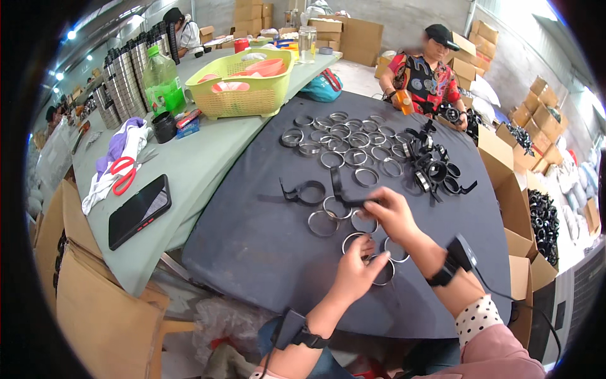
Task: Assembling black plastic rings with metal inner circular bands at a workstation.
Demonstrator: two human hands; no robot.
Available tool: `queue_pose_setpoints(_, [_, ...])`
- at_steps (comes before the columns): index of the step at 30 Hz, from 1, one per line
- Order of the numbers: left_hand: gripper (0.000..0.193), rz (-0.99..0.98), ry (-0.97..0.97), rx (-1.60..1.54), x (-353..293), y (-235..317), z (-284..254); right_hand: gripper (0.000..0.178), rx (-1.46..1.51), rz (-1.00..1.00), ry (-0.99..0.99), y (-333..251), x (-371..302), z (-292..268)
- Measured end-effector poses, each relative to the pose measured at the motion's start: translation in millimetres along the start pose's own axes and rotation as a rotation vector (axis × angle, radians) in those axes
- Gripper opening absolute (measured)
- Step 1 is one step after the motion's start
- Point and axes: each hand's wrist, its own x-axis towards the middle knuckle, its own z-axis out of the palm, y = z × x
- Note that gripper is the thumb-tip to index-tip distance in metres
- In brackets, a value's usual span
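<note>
My right hand pinches one end of a black clamp piece, an angular band with an upright arm. Below it, my left hand has its fingers curled over a silver metal ring, with the thumb held apart. Whether those fingers touch the ring is hard to see. Another ring lies beside that thumb. Left of the black piece rests a black ring clamp with a side tab. Several thin silver rings are spread around both hands on the dark cloth-covered table.
Many silver rings cover the far middle, beside a heap of black clamps. On the green table at left are a phone, red-handled scissors, a bottle and a yellow-green basket. Across sits a person; cardboard boxes stand right.
</note>
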Motion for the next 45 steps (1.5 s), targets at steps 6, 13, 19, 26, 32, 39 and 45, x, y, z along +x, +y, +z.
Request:
queue_pose_setpoints(6, [0.041, -0.097, -0.103, -0.657, -5, 20, 29, 0.01, 0.674, 0.149, -0.124, 6, -133, -43])
queue_pose_setpoints(13, [0.027, 0.108, -0.307, 0.016, -31, 26, 64, 0.013, 0.149, 0.323, 0.03, 13, -182, -86])
queue_pose_setpoints(19, [0.025, 0.068, -0.38, -0.001, -35, 11, 63, 0.019, -0.25, 0.223, 0.273, 25, -174, -112])
queue_pose_setpoints(26, [0.022, -0.221, -0.649, -0.229, -36, 20, 61, 0.073, -0.914, -0.263, 0.14, 42, -118, -89])
queue_pose_setpoints(32, [0.019, -0.179, -0.866, 0.163, -37, 11, 61, 0.088, -1.006, -0.218, 0.085, 43, -105, -80])
queue_pose_setpoints(39, [0.048, -0.142, -0.646, 0.394, -35, 15, 66, 0.093, -1.071, -0.416, 0.192, 4, -162, -100])
queue_pose_setpoints(45, [0.049, -0.019, -0.605, 0.576, -29, 16, 76, 0.09, -1.035, -0.004, -0.079, -21, -232, -165])
